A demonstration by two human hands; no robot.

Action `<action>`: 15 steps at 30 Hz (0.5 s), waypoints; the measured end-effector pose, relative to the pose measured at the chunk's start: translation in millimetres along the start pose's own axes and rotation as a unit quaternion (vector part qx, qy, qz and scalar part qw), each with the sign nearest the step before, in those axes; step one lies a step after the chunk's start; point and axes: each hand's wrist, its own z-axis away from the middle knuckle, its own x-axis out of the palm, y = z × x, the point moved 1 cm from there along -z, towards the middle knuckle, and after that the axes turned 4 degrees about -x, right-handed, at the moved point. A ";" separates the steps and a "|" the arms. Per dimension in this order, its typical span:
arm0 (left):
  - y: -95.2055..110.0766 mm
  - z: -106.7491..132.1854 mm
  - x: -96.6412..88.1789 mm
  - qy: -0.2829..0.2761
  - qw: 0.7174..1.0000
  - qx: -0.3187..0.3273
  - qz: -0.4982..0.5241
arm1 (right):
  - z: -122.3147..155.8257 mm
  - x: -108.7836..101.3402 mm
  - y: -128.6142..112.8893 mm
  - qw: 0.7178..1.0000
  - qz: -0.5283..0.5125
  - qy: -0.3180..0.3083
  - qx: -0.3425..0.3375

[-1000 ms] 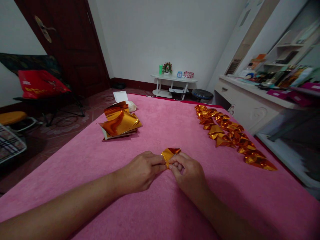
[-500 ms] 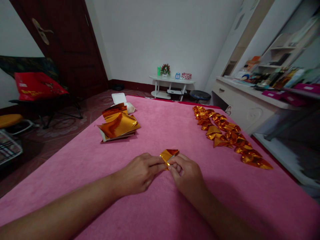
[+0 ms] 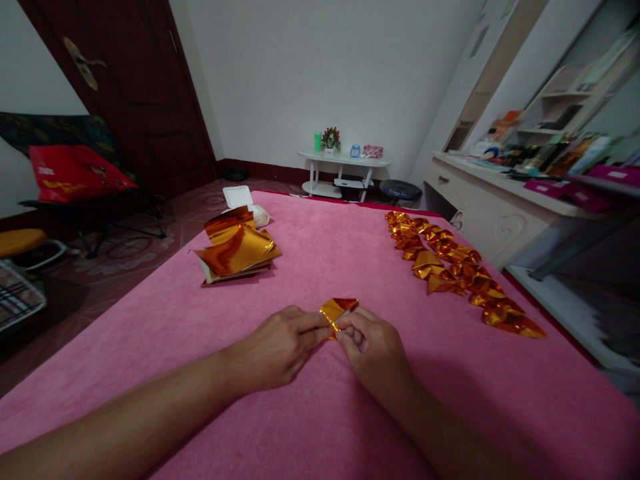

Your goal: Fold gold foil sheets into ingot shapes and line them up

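A small, partly folded piece of gold foil paper (image 3: pixel 332 309) lies on the pink cloth between my two hands. My left hand (image 3: pixel 281 343) is closed on its left edge, the fingers extended and pressed together against it. With thumb and forefinger, my right hand (image 3: pixel 375 343) pinches the right side of the same paper. The fingertips cover its lower part. Beyond my left hand lies a loose stack of flat gold foil sheets (image 3: pixel 239 252). To the far right, rows of folded gold foil pieces (image 3: pixel 463 273) lie close together.
The pink cloth (image 3: pixel 320 247) covers the surface in front of me. At its far left corner sits a white open box (image 3: pixel 239 196). A white desk (image 3: pixel 490 187) with bottles stands on the right. A red bag (image 3: pixel 80 175) rests on a chair at left.
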 end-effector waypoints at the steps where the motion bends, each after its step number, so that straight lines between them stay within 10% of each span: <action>1: 0.0 -0.1 0.0 0.002 1.000 0.001 0.002 | 0.1 0.3 0.2 1.000 -0.001 0.001 -0.001; 15: 6.1 -5.8 -2.5 -0.025 0.999 0.010 -0.041 | 3.7 -26.3 11.7 0.992 -0.019 0.055 -0.116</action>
